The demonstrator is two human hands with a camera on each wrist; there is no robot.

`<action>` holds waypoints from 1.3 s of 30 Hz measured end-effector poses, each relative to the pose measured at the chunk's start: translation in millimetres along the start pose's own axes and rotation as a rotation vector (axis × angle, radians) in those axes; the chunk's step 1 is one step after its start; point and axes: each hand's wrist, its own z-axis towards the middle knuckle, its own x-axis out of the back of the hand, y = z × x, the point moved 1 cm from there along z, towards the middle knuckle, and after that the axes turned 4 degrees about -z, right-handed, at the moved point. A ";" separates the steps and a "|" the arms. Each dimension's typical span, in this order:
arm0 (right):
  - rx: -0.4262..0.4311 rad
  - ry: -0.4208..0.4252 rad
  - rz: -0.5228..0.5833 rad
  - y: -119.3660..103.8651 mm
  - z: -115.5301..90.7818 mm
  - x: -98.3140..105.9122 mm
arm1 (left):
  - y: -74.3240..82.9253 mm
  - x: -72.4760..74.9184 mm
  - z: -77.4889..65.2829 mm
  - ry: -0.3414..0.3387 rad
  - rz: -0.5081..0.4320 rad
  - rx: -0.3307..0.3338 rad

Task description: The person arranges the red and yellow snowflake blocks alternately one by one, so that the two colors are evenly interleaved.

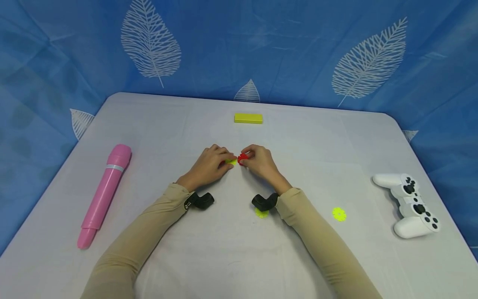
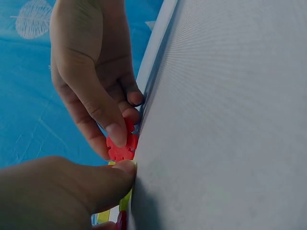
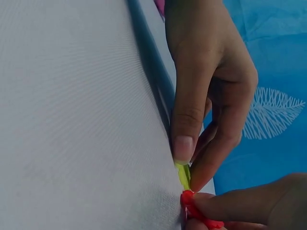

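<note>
i count two hands, and each one has hold of a small flat thing near the middle of the frame. from where i sit, far off, i can see three yellow-green discs with notched edges. the held yellow disc [image 1: 233, 162] is in the left hand [image 1: 210, 165]. one loose yellow disc [image 1: 339, 214] lies at the lower right, and the half-hidden yellow disc [image 1: 262, 214] is just below the middle, partly behind the right wrist camera [image 1: 263, 203]. i see one red disc [image 1: 242, 159], in the right hand [image 1: 263, 162].

a dark red bit [image 2: 122, 221] peeks out by the left hand at the bottom of the left wrist view, too hidden to name.

there is one yellow block [image 1: 248, 118] at the top middle of the table [image 1: 179, 133], one pink tube [image 1: 106, 191] with a pale ring at the left, and one white game controller [image 1: 408, 206] at the right. i count five white leaf shapes on the blue cloth [image 1: 291, 54] behind.

my left thumb and fingers are bent and nearly closed, pinching the held yellow disc. my right thumb and fingers pinch the red disc the same way. the two discs are edge to edge, but i cannot tell if they are joined.
</note>
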 end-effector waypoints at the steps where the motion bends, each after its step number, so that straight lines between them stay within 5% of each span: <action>1: 0.007 0.002 -0.014 -0.2 -0.1 -0.3 | 0.2 0.1 -0.2 0.001 -0.001 -0.001; 22: 0.123 0.013 -0.181 -2.4 -5.3 -2.0 | 1.6 0.5 -0.5 0.024 -0.009 -0.014; 39: 0.129 0.012 -0.176 0.2 -7.2 -2.7 | 2.8 0.0 -1.7 0.044 -0.022 -0.018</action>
